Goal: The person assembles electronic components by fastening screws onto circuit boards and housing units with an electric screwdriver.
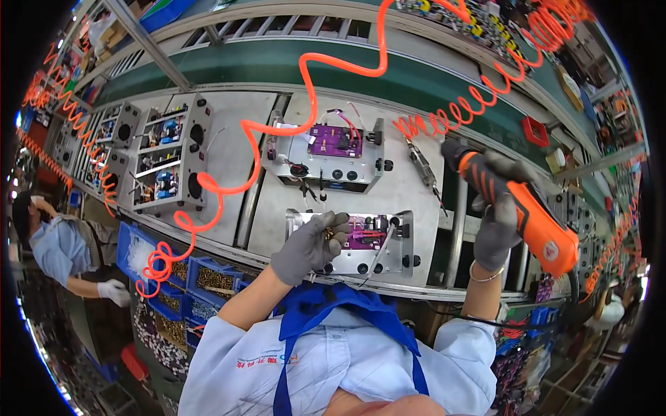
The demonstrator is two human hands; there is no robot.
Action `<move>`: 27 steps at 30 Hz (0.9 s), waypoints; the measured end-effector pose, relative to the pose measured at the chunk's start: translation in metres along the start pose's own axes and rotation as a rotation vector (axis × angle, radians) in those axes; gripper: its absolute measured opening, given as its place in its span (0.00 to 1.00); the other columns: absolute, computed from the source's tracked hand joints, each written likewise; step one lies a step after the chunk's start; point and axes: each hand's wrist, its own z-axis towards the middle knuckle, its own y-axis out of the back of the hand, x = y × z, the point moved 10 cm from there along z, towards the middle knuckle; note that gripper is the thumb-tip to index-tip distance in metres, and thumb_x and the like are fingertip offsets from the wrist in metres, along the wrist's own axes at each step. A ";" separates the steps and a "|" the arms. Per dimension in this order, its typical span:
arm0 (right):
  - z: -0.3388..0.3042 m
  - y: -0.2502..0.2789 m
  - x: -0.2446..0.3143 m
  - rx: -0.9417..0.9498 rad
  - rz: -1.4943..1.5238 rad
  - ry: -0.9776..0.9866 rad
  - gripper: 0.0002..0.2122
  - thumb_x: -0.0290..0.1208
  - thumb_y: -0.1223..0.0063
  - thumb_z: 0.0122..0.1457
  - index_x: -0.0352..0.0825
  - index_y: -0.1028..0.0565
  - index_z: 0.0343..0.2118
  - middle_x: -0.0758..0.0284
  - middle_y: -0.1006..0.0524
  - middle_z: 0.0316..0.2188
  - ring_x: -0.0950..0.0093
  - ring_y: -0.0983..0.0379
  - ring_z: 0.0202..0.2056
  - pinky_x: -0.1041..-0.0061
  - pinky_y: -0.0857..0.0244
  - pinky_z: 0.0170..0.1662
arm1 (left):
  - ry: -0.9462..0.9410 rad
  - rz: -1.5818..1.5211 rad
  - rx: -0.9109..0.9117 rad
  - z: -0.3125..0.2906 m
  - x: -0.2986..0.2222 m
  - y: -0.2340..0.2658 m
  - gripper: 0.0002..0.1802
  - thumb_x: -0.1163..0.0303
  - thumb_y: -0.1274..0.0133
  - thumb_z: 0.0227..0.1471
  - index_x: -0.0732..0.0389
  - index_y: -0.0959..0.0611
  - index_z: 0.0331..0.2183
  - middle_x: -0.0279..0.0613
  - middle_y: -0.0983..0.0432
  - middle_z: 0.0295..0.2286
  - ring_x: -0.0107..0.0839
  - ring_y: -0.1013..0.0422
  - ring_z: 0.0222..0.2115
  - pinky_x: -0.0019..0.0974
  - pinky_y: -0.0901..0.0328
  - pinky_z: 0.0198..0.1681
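Observation:
My left hand (pixel 311 248), in a grey glove, is curled over the left part of the nearer metal chassis (pixel 333 263). Small brass-coloured pieces show between its fingers, too small to name surely. A purple circuit board (pixel 362 241) with wires sits in that chassis, partly hidden by the hand. On the right, my gloved right hand (pixel 501 208) grips an orange-and-black corded power tool (pixel 531 225), its black front end pointing up and left. Farther off stands a second metal chassis (pixel 326 175) with a purple board (pixel 335 142) on top.
An orange coiled air hose (pixel 309 90) hangs across the bench. A slim grey air tool (pixel 422 166) hangs beside the far chassis. Open-sided chassis (pixel 166 159) stand at left. Blue bins (pixel 215 277) of brass screws line the front edge. A co-worker (pixel 76 243) is at far left.

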 end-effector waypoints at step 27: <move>0.089 -0.138 -0.155 0.228 -0.037 -0.311 0.15 0.18 0.48 0.49 0.28 0.30 0.42 0.63 0.23 0.33 0.76 0.25 0.35 0.75 0.29 0.41 | -0.179 2.348 -0.226 0.176 -0.160 -0.065 0.18 0.69 0.51 0.45 0.66 0.31 0.39 0.49 0.24 0.22 0.44 0.25 0.23 0.45 0.34 0.23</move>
